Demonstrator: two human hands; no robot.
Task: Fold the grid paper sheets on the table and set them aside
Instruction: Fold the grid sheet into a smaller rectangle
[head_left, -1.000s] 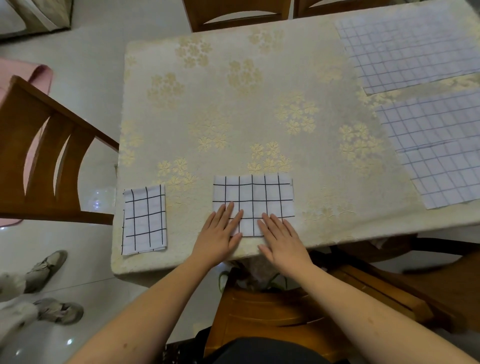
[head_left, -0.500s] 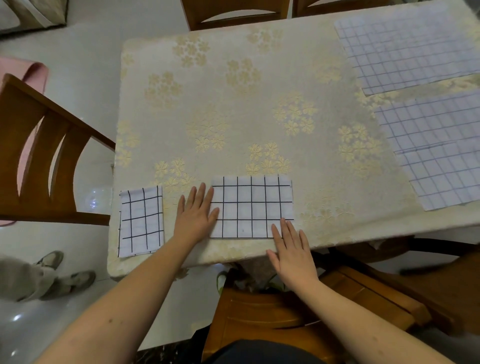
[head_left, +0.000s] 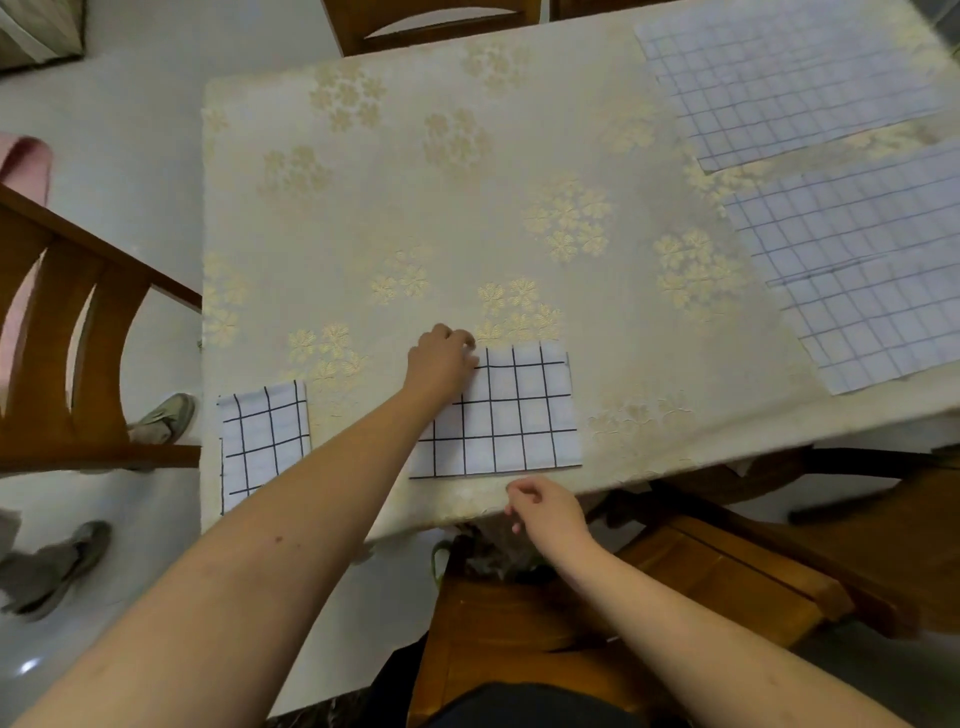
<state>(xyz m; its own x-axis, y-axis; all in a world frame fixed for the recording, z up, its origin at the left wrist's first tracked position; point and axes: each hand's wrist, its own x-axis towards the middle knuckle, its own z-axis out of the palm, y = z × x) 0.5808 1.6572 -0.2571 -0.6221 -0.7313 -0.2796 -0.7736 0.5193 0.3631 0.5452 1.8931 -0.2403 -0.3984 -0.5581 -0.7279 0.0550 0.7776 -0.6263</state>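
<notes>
A half-folded grid paper (head_left: 511, 415) lies near the table's front edge. My left hand (head_left: 440, 364) is at its far left corner, fingers curled and pinching that corner, which the hand hides. My right hand (head_left: 545, 506) hovers at the table's front edge just below the paper, fingers loosely curled and holding nothing. A smaller folded grid paper (head_left: 265, 441) lies at the front left corner, partly covered by my left forearm. Two unfolded grid sheets lie on the right: one far (head_left: 789, 83), one nearer (head_left: 857, 260).
The table (head_left: 415, 182) has a cream flowered cloth. A wooden chair (head_left: 78, 338) stands at the left, another chair (head_left: 431, 21) at the far side, and one (head_left: 727, 571) beneath me. Another person's shoes (head_left: 161, 418) are on the floor at the left.
My left hand moved from the paper's left edge up to its far left corner and curled its fingers. My right hand slid off the paper to the table edge.
</notes>
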